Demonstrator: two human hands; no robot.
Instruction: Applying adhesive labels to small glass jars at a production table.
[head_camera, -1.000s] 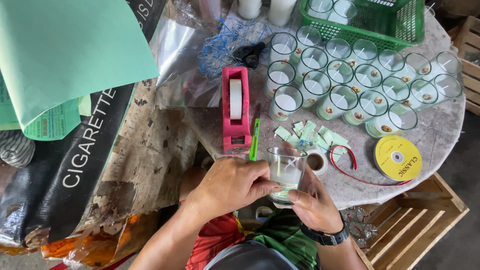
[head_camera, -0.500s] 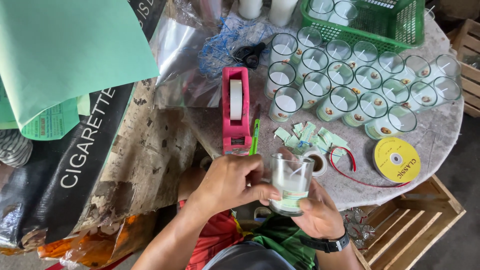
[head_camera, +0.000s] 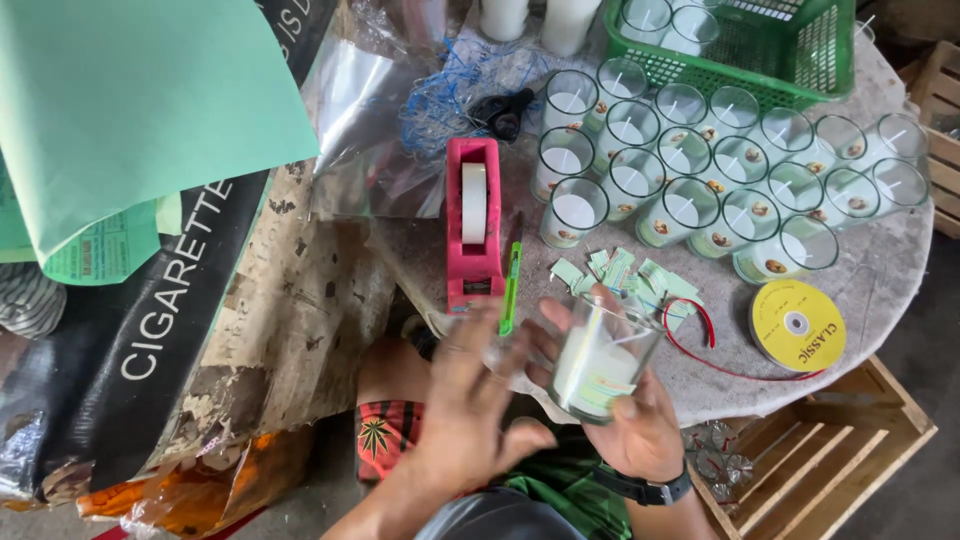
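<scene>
Right hand (head_camera: 640, 425) has our glass candle jar (head_camera: 600, 365) cupped, tilted over the table (head_camera: 880, 260) edge, while the left hand (head_camera: 470, 400) sits open, fingers spread, just beside it. Behind: green paper slips (head_camera: 630, 275), pink tape dispenser (head_camera: 474, 225), yellow ribbon spool (head_camera: 797, 324).

Your right hand (head_camera: 640, 430) cups a clear, glossy glass candle jar (head_camera: 600, 365) filled with matt white wax and wrapped in a paper label. At 11 o'clock from it, the pink tape dispenser (head_camera: 473, 225) is smooth plastic. The worktop (head_camera: 890, 250) looks like rough, mottled stone. The crate (head_camera: 830, 460) at 4 o'clock is bare wood.
</scene>
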